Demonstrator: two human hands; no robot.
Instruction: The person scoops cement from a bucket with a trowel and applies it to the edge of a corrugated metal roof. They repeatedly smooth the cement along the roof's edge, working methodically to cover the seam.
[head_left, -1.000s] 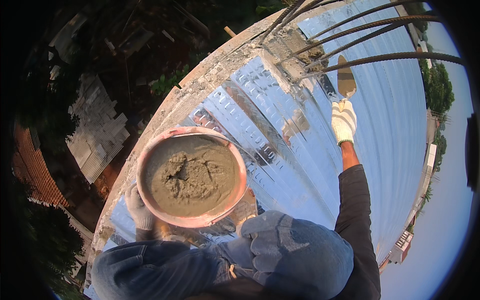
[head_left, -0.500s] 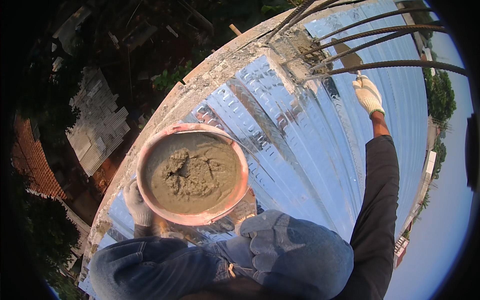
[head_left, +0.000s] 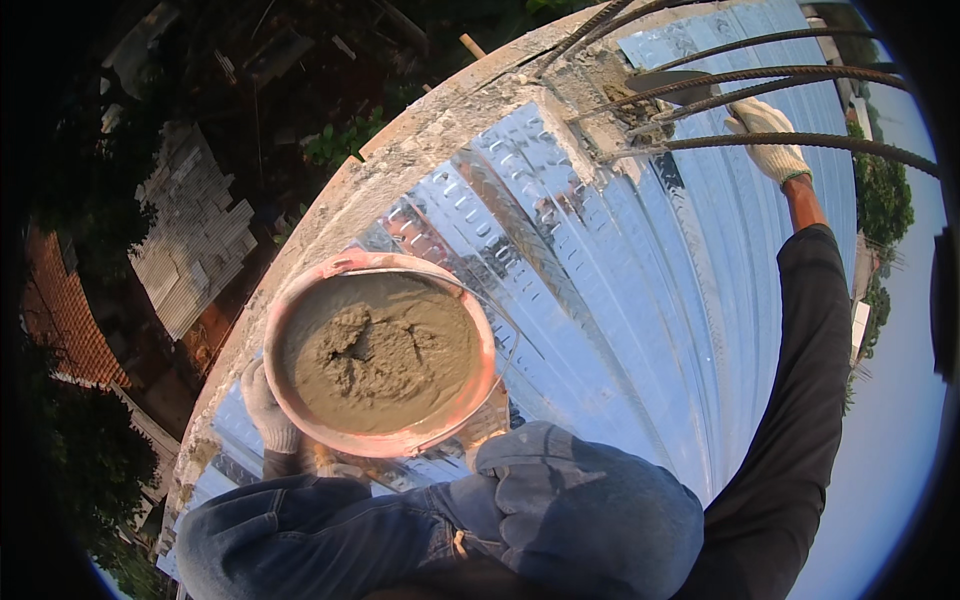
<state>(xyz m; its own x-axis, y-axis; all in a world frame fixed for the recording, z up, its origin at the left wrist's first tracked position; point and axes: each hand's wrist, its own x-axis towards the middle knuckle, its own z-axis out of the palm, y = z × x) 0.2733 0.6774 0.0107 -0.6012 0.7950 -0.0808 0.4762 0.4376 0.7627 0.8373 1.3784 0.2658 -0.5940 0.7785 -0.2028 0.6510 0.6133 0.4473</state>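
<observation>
My gloved left hand [head_left: 268, 405] is closed on the side of a pinkish bucket [head_left: 283, 370] of wet grey mortar [head_left: 390, 360], which has a wire handle. At upper right, my gloved right hand [head_left: 765, 135] grips a trowel, its blade [head_left: 675, 85] reaching in among the steel rebars [head_left: 850, 145] over a rough concrete patch with mortar [head_left: 620, 105] on it. The rebars partly hide the blade and hand.
Shiny ribbed metal decking [head_left: 620, 330] spreads under me, bordered by a rough concrete edge [head_left: 400, 160]. Beyond it, far below, are tin and tiled roofs [head_left: 190, 240] and trees. My knees [head_left: 590, 510] are at the bottom; sky and treetops show at right.
My right hand has moved up and right with the trowel, whose blade has swung leftward, from pointing up to lying nearly level over the concrete patch. The bucket and left hand are slightly shifted.
</observation>
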